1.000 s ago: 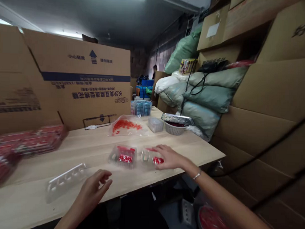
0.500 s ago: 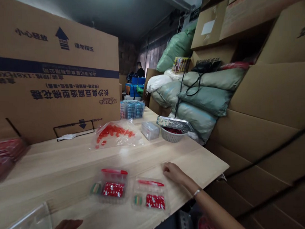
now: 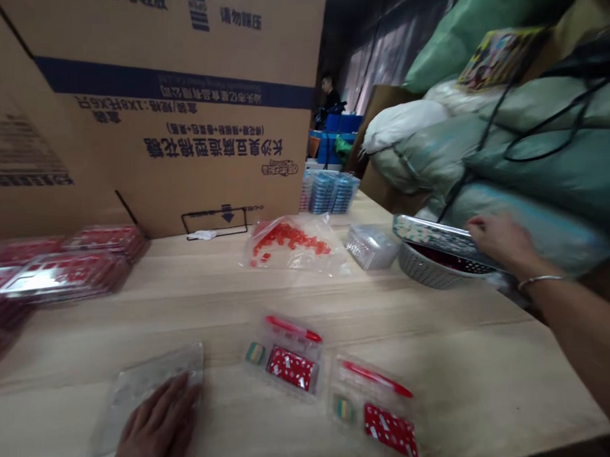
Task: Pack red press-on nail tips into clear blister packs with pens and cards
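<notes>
My left hand (image 3: 161,417) lies with fingers stretched out on a clear plastic package (image 3: 124,385), near the front of the table. My right hand (image 3: 507,242) is at the right part of a shiny metal tray (image 3: 429,234) holding small pale pieces. Its fingers look curled, and blur hides what is between them. The tray rests on a grey perforated basket (image 3: 431,269) with dark red things inside. Between my hands lie two clear blister trays, one on the left (image 3: 308,352) and one on the right (image 3: 352,437), each with a red pen-like stick, a red dotted packet and a small striped green-yellow piece.
A large carton (image 3: 214,112) stands at the back left. Stacked red packages (image 3: 78,267) lie at the left. Behind are a clear bag of red pieces (image 3: 294,245), a stack of clear plastic trays (image 3: 372,247) and blue packs (image 3: 331,193). Full sacks (image 3: 551,204) pile up at right.
My right hand has moved from the table's right side out to the metal tray. My left hand has come further into view onto the clear package. The view has turned left and come closer.
</notes>
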Demonstrator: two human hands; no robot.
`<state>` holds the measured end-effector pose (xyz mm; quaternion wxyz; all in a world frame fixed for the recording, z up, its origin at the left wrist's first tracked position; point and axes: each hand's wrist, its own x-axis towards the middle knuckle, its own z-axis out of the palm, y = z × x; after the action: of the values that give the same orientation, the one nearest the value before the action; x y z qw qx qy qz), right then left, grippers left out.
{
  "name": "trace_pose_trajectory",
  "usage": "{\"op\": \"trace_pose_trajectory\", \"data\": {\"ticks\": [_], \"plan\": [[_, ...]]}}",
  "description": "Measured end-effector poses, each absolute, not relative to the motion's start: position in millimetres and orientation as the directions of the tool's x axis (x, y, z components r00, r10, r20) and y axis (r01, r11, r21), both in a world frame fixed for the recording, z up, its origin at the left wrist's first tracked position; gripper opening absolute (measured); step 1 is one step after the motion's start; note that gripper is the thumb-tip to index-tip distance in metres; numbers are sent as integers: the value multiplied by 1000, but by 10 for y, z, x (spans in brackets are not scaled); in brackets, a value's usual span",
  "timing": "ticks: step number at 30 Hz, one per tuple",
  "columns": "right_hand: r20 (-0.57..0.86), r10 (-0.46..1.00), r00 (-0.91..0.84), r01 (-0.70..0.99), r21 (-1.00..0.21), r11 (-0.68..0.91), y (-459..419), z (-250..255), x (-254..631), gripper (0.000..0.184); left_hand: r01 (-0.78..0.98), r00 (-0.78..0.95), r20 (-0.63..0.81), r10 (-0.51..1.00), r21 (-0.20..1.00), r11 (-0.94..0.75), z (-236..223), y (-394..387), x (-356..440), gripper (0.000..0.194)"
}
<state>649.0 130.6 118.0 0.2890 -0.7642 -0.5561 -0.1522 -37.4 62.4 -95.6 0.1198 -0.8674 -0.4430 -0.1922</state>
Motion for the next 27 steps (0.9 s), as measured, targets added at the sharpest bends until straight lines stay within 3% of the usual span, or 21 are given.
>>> {"op": "trace_pose_trajectory", "data": {"ticks": [3,6,8,10,12,17,21,23,27], "plan": [[506,841,191,976,-188,-109,1397,957,5994,32,811,528,452,719,-18,-585,-787,587,-251,39],[399,914,-74,969,-190,161,1022,356,4970,41,813,488,458,743,72,-578,-640,527,-143,30],[294,926,-238,929,-208,305,565,-102,4361,60,811,472,429,770,131,-570,-564,488,-92,25],[129,941,-313,907,-254,336,141,-470,4033,80,816,453,377,808,188,-546,-506,461,-63,22],[59,958,-281,912,-294,286,-98,-675,4005,87,828,436,319,842,224,-514,-458,457,-45,21],[2,988,-151,936,-321,144,36,-483,4264,88,845,361,378,852,253,-470,-348,584,168,16],[17,952,-306,855,-436,283,327,-70,3741,99,704,423,458,782,377,-602,-299,738,611,43],[18,937,-348,829,-461,317,475,41,3388,109,638,487,444,752,407,-654,-304,797,800,45],[98,914,-393,751,-539,381,681,96,3105,110,632,516,414,750,408,-659,-292,889,904,45]]}}
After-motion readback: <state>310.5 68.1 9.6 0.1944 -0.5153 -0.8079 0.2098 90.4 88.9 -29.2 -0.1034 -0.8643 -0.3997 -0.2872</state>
